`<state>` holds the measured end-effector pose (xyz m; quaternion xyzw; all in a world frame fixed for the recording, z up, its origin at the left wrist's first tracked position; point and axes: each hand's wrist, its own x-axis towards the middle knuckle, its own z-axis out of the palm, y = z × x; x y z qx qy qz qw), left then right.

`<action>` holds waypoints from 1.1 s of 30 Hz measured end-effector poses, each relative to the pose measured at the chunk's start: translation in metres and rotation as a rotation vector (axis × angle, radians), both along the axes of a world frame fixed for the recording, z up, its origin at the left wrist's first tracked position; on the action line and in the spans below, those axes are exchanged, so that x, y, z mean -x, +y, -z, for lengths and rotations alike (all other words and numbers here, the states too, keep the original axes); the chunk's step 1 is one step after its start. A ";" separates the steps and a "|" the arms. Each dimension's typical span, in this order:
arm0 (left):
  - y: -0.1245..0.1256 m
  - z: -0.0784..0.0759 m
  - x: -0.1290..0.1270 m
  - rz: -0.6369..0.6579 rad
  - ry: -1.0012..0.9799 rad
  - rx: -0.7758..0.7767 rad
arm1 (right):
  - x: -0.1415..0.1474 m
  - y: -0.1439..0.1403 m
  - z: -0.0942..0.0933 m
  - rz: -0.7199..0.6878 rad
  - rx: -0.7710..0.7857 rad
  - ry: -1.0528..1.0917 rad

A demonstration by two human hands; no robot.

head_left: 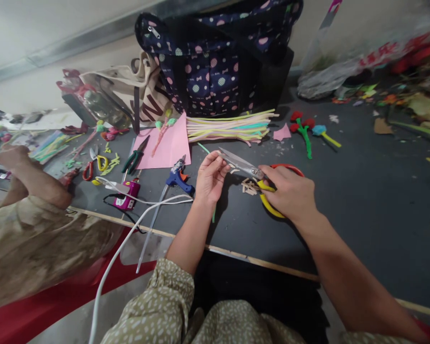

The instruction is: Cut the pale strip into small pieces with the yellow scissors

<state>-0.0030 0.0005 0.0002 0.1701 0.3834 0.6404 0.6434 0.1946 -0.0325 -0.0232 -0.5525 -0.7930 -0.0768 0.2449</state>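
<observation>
The single head-worn camera looked forward and down from the person's own seat, tilted so the dark table (361,191) slanted; it sat close above the left hand (209,179) and right hand (290,193); the spotted bag (218,62) marked the far edge.

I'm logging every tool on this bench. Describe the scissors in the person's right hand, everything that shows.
The scissors have shiny metal blades and looped handles that look like plastic, one red, one yellow. The right hand grips the handles, hiding much of them. The blades point left and slightly away, low over the dark table, parted a little. The left hand holds its fingertips at the blade tips, pinching something too small to identify. Small pale cut pieces lie on the table just beneath the blades.
</observation>
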 end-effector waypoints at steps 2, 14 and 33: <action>-0.001 0.000 0.000 0.003 -0.003 -0.023 | 0.000 0.000 0.000 0.005 -0.008 -0.008; -0.002 -0.002 -0.001 0.000 0.164 -0.052 | -0.001 0.000 -0.001 0.032 0.044 -0.024; 0.001 0.003 -0.001 0.016 -0.030 -0.043 | -0.002 0.000 0.002 -0.023 -0.019 -0.002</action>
